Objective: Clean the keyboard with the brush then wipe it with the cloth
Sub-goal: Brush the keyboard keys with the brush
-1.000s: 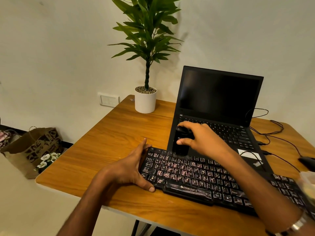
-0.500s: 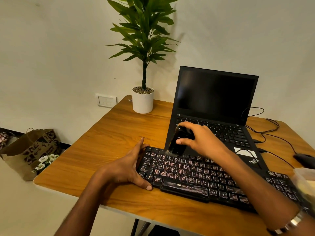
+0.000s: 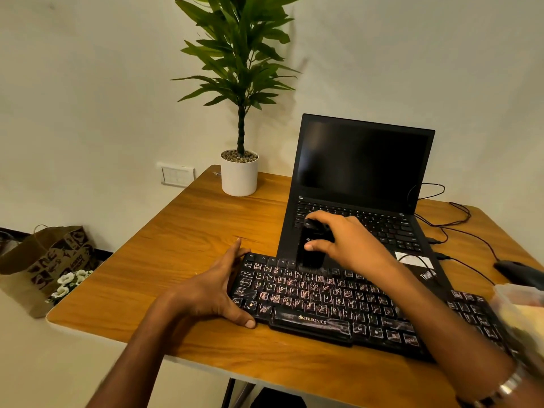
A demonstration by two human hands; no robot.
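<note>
A black keyboard (image 3: 332,307) with dusty, smeared keys lies across the front of the wooden table (image 3: 188,248). My left hand (image 3: 215,290) grips its left end, thumb on the front edge and fingers along the side. My right hand (image 3: 344,240) holds a black brush (image 3: 309,251) upright, its bristles touching the top key row near the keyboard's left part. No cloth is clearly visible.
An open black laptop (image 3: 362,178) stands right behind the keyboard. A potted plant (image 3: 240,172) sits at the back left corner. Cables (image 3: 459,225) and a mouse (image 3: 512,269) lie at the right. A blurred clear container (image 3: 521,307) is at the right edge. A paper bag (image 3: 44,260) stands on the floor.
The brush has swept slightly along the top key row, tilting then coming back upright. My left hand has kept its hold on the keyboard's left end. The view shifted a little.
</note>
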